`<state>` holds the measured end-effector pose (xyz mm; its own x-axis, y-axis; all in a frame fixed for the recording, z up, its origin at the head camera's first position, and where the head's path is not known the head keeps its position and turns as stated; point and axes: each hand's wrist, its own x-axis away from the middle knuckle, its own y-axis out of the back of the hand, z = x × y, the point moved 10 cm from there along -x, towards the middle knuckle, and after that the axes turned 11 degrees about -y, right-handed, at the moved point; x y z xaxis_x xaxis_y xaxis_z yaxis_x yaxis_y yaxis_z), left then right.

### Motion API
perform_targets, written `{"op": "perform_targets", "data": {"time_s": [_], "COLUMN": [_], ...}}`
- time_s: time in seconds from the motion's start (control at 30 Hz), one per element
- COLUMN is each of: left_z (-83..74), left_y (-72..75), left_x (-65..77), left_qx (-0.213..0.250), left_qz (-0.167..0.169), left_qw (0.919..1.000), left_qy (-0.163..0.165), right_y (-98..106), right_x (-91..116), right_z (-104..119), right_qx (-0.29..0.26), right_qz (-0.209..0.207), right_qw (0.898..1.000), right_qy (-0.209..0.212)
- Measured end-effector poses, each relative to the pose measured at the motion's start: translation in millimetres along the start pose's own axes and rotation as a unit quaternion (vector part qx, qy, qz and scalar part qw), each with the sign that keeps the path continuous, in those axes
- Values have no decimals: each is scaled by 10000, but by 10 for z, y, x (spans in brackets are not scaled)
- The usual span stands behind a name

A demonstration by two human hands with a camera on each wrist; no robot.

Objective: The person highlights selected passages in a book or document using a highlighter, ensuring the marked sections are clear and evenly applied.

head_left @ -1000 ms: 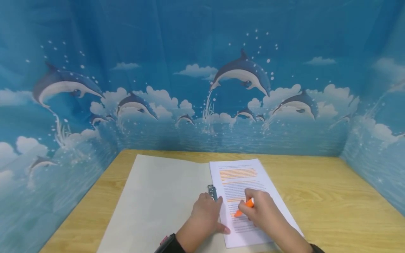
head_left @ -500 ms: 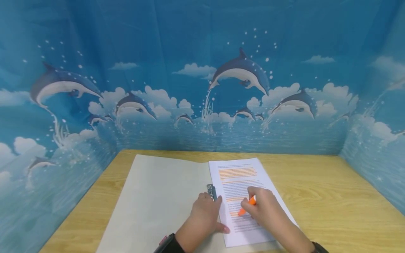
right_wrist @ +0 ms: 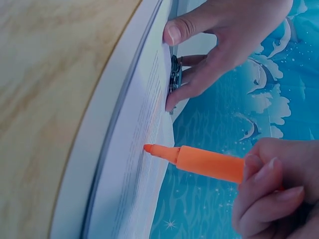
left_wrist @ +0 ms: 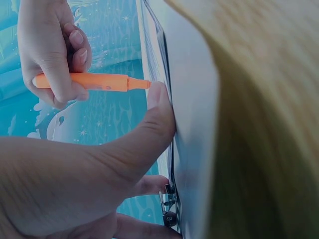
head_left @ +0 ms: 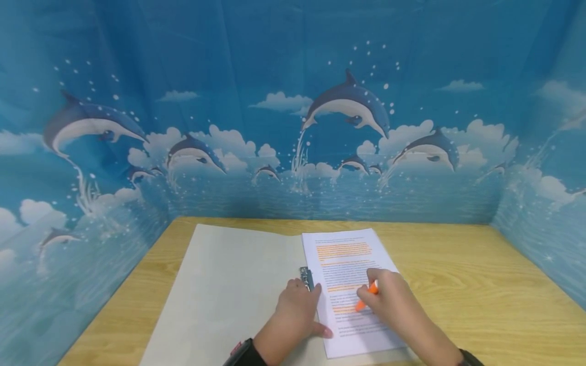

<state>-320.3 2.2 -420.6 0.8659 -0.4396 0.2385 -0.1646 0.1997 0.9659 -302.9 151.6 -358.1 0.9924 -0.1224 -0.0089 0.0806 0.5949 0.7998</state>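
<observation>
An orange highlighter [right_wrist: 209,163] is pinched in my right hand [head_left: 394,299], its tip on the printed sheet [head_left: 336,345]. Several lines on that sheet carry orange marking, and the tip stands at the right end of one short marked stretch. My left hand [head_left: 297,310] rests at the sheet's left edge with its thumb on the paper. Its other fingers lie near the metal clip [head_left: 305,277] at the fold of the open folder [head_left: 229,290]. In the left wrist view the thumb presses the paper edge, and the fingers spread beside the clip.
The pale folder cover spreads to the left on a wooden table [head_left: 480,284]. A blue curtain [head_left: 256,61] printed with dolphins hangs behind the table and along both sides. Dark bands [head_left: 247,353] show at the wrists.
My right hand has slid the highlighter to the right along a text line, and the orange mark there has grown longer. The left hand stays in place.
</observation>
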Motion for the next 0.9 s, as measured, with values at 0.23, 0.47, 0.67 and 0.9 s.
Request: {"op": "perform_targets", "data": {"time_s": [0.23, 0.47, 0.67, 0.9], "left_z": [-5, -16, -16, -16], "left_y": [18, 40, 48, 45], "left_x": [15, 39, 44, 45], "left_qx": [-73, 26, -88, -91], "left_qz": [-50, -119, -123, -120], "left_qw": [10000, 9999, 9999, 9999], "left_qy": [-16, -82, -40, -41], "right_y": [59, 113, 158, 170], "right_x": [-34, -46, -68, -110], "right_z": [-60, -99, -124, -210], "right_qx": [76, 202, 346, 385], "right_qz": [-60, -90, -161, -27], "right_qw": [10000, 9998, 9993, 9990], "right_qy": [-24, -23, 4, -229]}}
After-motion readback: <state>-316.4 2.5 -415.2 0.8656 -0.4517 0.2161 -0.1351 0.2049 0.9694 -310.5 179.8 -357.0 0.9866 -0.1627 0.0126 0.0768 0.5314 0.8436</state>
